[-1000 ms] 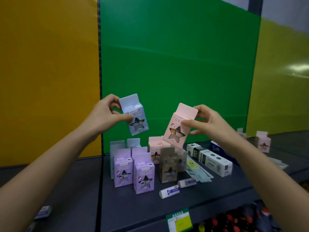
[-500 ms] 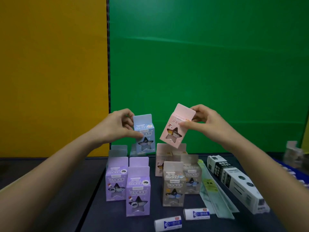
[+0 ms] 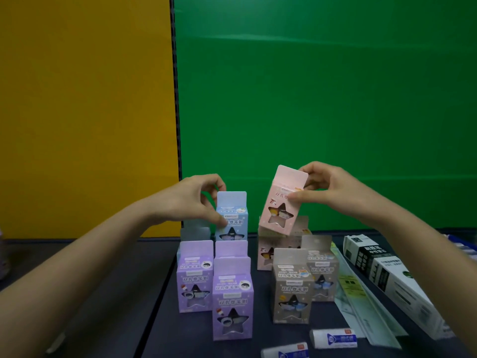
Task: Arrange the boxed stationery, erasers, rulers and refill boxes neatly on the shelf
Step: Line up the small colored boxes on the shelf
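Note:
My left hand pinches a light blue star-window box upright, low behind the purple boxes and beside two pale blue boxes at the back. My right hand grips a pink star-window box by its top, tilted, just above another pink box standing on the dark shelf. Two grey-brown boxes stand in front of the pink one. Whether the blue box touches the shelf is hidden.
Two white erasers with blue labels lie at the front. Clear packaged rulers lie to the right of the grey boxes, and a long white and black refill box lies beyond them. Yellow and green panels back the shelf.
Both hands have come down towards the shelf. The blue box has dropped behind the purple boxes and the pink box now hangs just over the standing pink one.

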